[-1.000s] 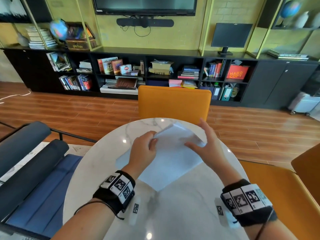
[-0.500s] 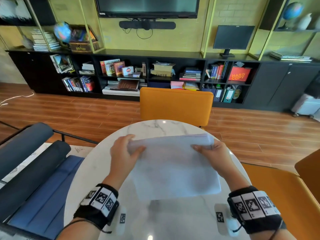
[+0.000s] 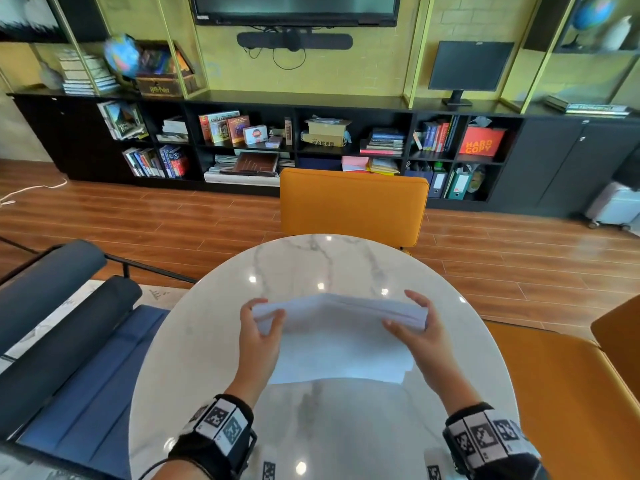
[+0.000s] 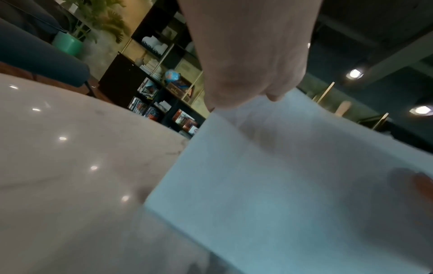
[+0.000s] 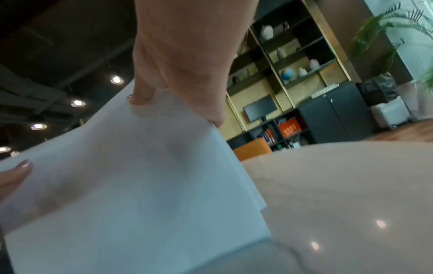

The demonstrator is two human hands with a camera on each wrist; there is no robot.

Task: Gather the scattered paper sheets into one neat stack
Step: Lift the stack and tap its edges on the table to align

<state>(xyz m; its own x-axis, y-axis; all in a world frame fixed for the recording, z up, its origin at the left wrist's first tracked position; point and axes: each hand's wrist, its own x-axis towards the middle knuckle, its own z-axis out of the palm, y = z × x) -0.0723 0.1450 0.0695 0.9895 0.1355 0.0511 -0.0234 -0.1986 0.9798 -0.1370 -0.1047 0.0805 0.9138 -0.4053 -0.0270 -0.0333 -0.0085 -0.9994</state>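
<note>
A stack of white paper sheets (image 3: 339,337) stands tilted on the round marble table (image 3: 311,261), its lower edge on the tabletop near me and its upper edge raised. My left hand (image 3: 265,311) pinches the upper left corner, thumb on the near face. My right hand (image 3: 412,313) grips the upper right corner the same way. The left wrist view shows the sheets (image 4: 281,185) under my left hand (image 4: 246,74). The right wrist view shows the sheets (image 5: 140,185) below my right hand (image 5: 182,64), their edges at the right slightly uneven.
An orange chair (image 3: 353,202) stands at the table's far side and another orange seat (image 3: 568,393) at the right. A dark blue seat (image 3: 69,341) is at the left. Black bookshelves (image 3: 311,140) line the far wall.
The sheets lay skewed on the table a second ago. Both hands turned them square, moved to the upper corners and raised the far edge, so the stack now stands tilted.
</note>
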